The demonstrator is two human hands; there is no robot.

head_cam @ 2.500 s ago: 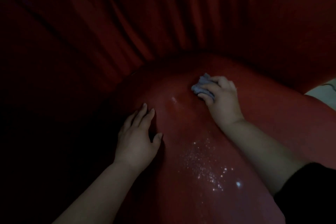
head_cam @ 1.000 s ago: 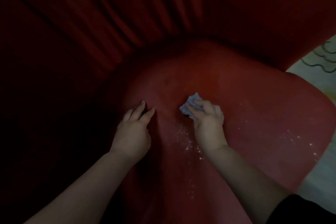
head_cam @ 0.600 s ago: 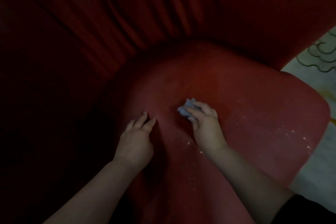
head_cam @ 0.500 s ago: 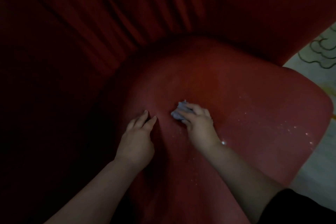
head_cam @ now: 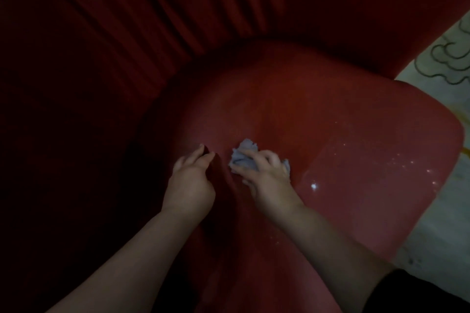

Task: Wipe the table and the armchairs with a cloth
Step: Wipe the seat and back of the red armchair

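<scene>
Cloth (head_cam: 243, 159) in right hand (head_cam: 267, 175) has slid closer to left hand (head_cam: 189, 183).

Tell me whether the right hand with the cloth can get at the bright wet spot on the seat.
Probably yes. The spot lies on open seat just right of the right hand gripping the cloth, nothing between.

The right hand (head_cam: 267, 175) drags the crumpled grey-blue cloth (head_cam: 243, 157) back from the rear of the glossy red armchair seat (head_cam: 330, 114), now just beside the left hand (head_cam: 189, 180), whose fingers have curled.
</scene>
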